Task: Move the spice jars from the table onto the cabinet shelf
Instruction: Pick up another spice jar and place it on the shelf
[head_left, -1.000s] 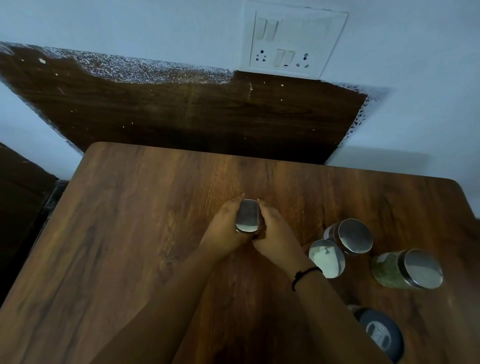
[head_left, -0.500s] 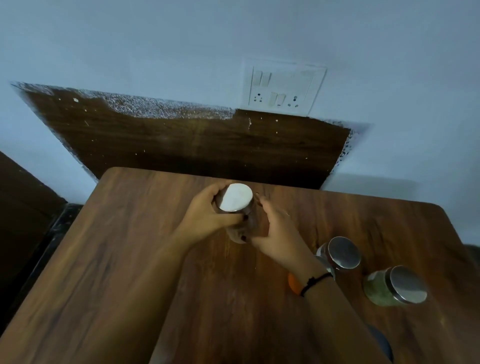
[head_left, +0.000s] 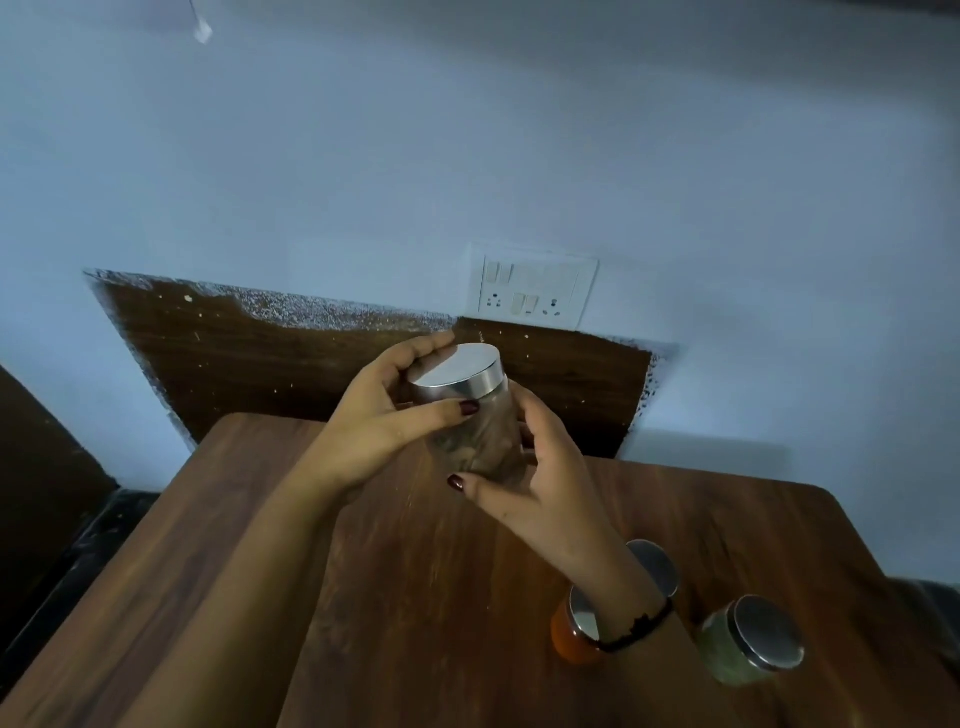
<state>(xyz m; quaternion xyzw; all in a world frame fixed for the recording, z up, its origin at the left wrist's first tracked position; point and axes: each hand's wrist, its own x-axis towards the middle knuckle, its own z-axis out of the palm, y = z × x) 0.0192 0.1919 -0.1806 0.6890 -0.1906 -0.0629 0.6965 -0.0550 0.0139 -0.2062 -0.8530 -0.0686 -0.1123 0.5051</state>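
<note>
Holding a clear glass spice jar (head_left: 470, 421) between both hands, the person has it clear of the wooden surface (head_left: 415, 597), just below and a little left of the wall's switch-and-socket plate (head_left: 535, 292) as the head camera sees it. The jar's long axis stands near upright. Its steel lid (head_left: 457, 371) is at the top and leans slightly toward the camera, and its base points down at the surface.

The left grip (head_left: 384, 415) takes the upper end. Its thumb lies across the glass just under the lid and its fingers curl round the lid's far edge. The right grip (head_left: 540, 478) takes the lower end, with the thumb at the base and the fingers wrapped round the far side of the body. Both grips are closed on this one jar, from opposite sides and at different heights.

Three more jars stand on the surface well below and right of the socket plate. An orange-filled jar (head_left: 569, 642) and a steel-lidded jar (head_left: 657, 564) are partly hidden by the right wrist. A green-filled jar (head_left: 727, 657) sits further right.

The cabinet shelf is not in view, so I cannot tell which way it lies from the jar. My judgement is that the carry depends on the jar staying lid-up. The left grip is at the lid and the right one supports the base, so either could probably take the jar alone for setting down. The right grip is nearer the waiting jars, which makes it the likelier one to free for the next pick.
</note>
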